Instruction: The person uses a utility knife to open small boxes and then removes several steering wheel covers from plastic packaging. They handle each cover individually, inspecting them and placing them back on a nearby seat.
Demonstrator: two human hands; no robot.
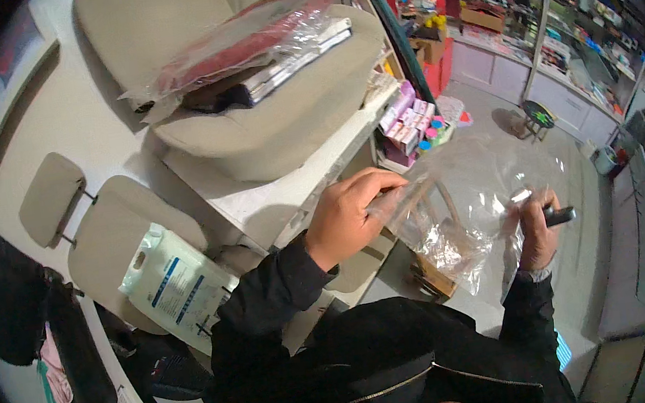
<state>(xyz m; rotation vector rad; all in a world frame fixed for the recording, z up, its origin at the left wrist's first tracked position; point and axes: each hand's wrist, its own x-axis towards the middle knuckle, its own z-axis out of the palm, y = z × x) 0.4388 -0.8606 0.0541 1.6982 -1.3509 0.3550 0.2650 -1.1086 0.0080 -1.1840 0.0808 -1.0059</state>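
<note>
A crinkled sheet or bag of clear plastic (458, 193) stretches between my two hands in front of me. The fingers of my left hand (350, 218) are closed on its left edge. In the fist of my right hand (537, 233) is a tool with a black handle (560, 216); the handle's end sticks out to the right. A bright metallic glint shows above that fist, but the tool's working end is not clear to me. The plastic's right side runs up against the right hand.
A beige seat (273, 127) on a white table bears a plastic-wrapped red item (239, 46) and books (297, 61). At left, a white-green package (175, 280) lies on another seat (132, 221). A wooden stool (432, 276) stands below the plastic. Glass display cases (584, 32) line the back right.
</note>
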